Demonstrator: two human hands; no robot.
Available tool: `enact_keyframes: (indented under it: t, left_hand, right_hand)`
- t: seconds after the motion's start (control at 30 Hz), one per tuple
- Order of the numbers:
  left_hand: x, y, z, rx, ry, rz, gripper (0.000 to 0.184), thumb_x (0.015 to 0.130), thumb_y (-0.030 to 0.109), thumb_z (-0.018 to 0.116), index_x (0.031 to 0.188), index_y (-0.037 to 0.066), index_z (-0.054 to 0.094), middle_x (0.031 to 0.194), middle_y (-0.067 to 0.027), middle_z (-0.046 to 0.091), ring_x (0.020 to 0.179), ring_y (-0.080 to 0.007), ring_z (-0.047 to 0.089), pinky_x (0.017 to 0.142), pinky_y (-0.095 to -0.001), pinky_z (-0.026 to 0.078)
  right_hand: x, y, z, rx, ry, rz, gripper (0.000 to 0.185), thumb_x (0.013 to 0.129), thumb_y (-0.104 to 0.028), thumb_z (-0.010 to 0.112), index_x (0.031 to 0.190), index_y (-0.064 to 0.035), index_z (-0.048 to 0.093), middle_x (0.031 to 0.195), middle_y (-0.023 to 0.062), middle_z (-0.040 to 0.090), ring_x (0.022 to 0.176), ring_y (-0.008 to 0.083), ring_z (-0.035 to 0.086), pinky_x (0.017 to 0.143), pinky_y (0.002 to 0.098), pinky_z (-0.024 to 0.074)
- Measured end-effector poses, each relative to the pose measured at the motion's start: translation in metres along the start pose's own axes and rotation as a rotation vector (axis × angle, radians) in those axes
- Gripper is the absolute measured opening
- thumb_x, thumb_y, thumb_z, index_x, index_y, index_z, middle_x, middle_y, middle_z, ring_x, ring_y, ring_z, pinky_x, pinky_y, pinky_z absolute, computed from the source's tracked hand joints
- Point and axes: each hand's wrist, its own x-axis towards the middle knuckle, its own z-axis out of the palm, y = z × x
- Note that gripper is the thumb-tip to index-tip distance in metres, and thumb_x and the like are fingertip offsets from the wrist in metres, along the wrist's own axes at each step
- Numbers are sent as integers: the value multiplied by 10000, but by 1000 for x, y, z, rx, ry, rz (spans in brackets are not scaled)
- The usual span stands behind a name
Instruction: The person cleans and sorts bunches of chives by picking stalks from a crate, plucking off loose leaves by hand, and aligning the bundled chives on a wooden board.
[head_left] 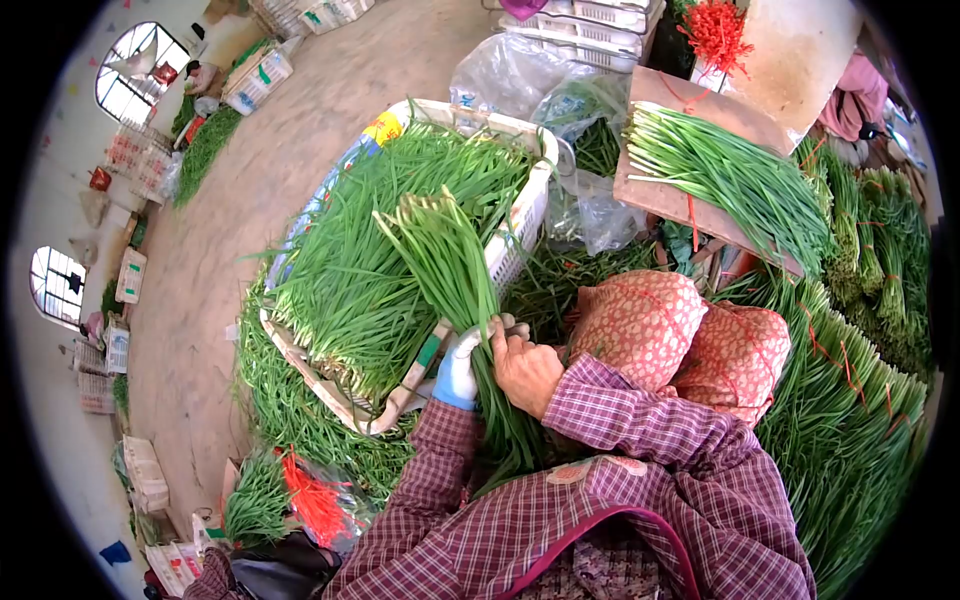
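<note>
Gripping a green bunch (440, 265) w/ L hand (460, 370), in white glove w/ blue cuff; R hand (527, 372), bare, curled at bunch's edge, hands tog., can't tell if R grips too. Bunch slants up over near side of white crate (546, 165) heaped w/ loose greens (350, 230). R of crate: board (655, 88) w/ another bundle (725, 180). Far bkgd, L: arched windows (140, 65)

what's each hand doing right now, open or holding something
Left hand: closed around the bunch of greens.
Right hand: fingers curled at the bunch; grip can't be told.
</note>
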Motion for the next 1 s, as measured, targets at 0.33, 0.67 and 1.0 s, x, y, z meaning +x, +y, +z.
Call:
enact_keyframes:
  t: [0.33, 0.67, 1.0]
  left_hand:
    - [-32, 72, 13, 600, 63, 3, 426, 727, 150, 686, 1096, -33, 578, 843, -101, 622, 748, -214, 629, 691, -337, 534]
    - [-49, 72, 30, 802, -4, -104, 381, 666, 142, 776, 964, -2, 588, 761, -94, 621, 677, -200, 626, 640, -315, 507]
    - [-47, 76, 10, 748, -73, -189, 394, 663, 143, 809, 965, -13, 610, 764, -97, 642, 633, -190, 610, 602, -325, 512]
  right_hand:
    - [31, 112, -106, 881, 264, -173, 480, 818, -399, 677, 1070, 5, 613, 962, 161, 676, 726, 273, 681, 645, 376, 555]
    - [91, 101, -97, 503, 215, 156, 715, 692, -466, 757, 1153, 12, 494, 946, 183, 610, 829, 355, 637, 700, 437, 520]
    - [82, 123, -78, 561, 229, 83, 206, 839, -190, 556, 924, -4, 528, 697, 176, 617, 696, 367, 646, 592, 481, 508]
